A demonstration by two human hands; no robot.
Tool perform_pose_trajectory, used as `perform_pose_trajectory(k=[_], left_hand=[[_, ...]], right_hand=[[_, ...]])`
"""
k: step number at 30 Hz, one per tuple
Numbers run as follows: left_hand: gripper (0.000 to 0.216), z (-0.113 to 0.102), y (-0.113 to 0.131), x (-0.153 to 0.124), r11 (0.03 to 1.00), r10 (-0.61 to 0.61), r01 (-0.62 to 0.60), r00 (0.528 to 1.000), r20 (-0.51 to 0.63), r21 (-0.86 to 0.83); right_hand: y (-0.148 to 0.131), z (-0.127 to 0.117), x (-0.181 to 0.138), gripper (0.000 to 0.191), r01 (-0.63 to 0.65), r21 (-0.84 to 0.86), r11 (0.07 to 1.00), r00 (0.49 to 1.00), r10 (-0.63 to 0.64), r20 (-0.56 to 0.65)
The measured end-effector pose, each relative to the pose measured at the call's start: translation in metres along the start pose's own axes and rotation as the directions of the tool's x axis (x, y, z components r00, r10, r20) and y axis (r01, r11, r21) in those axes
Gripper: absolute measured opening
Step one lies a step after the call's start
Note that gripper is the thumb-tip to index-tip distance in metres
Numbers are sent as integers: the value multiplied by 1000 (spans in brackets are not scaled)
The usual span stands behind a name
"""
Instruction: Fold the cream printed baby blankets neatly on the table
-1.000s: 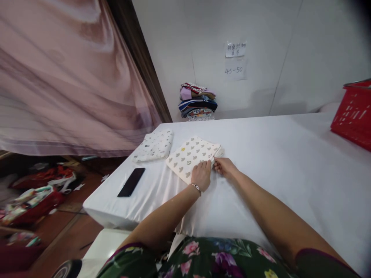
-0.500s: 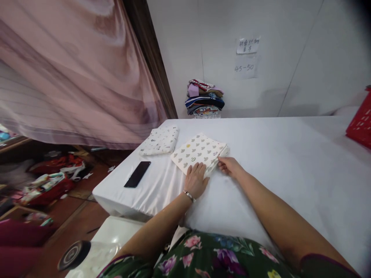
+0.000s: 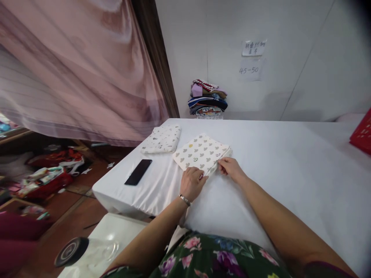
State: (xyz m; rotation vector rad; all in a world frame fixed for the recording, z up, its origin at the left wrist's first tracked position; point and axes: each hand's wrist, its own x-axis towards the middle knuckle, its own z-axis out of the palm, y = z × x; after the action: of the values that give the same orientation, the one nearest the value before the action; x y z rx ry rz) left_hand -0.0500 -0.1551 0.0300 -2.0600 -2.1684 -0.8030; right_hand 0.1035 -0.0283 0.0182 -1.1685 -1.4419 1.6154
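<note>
A folded cream cloth printed with grey hearts (image 3: 201,152) lies on the white-covered table (image 3: 278,154). My left hand (image 3: 191,182) rests at the cloth's near corner with its fingers curled over the edge. My right hand (image 3: 230,168) pinches the cloth's stacked layers at the right near edge. Beyond it to the left sits a second folded white patterned cloth (image 3: 162,138).
A black phone (image 3: 138,172) lies near the table's left edge. A pile of folded clothes (image 3: 208,101) stands against the back wall. A red basket (image 3: 362,133) shows at the far right. A pink curtain (image 3: 72,69) hangs on the left, above clutter on the floor.
My left hand slid back from flat on the cloth to its near corner, fingers now curled. The view has shifted slightly right. My right hand stays at the cloth's edge.
</note>
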Motion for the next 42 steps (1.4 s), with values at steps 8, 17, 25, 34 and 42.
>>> perform_pose_trajectory(k=[8, 17, 25, 34, 42], left_hand=[[6, 10, 4, 9, 999, 33, -33, 999, -19, -8], [15, 10, 7, 14, 999, 37, -38, 999, -25, -35], [13, 12, 7, 14, 993, 115, -114, 993, -26, 28], [10, 17, 5, 17, 993, 114, -114, 993, -15, 9], [10, 18, 5, 18, 995, 99, -99, 995, -10, 9]], right_hand=[[2, -7, 7, 15, -12, -3, 1000, 999, 12, -48], [-8, -10, 34, 19, -79, -84, 993, 992, 70, -104], [5, -15, 33, 19, -54, -98, 994, 988, 39, -149], [-8, -20, 54, 26, -90, -133, 987, 979, 63, -196], [-1, -31, 60, 16, -76, -162, 984, 960, 29, -278]])
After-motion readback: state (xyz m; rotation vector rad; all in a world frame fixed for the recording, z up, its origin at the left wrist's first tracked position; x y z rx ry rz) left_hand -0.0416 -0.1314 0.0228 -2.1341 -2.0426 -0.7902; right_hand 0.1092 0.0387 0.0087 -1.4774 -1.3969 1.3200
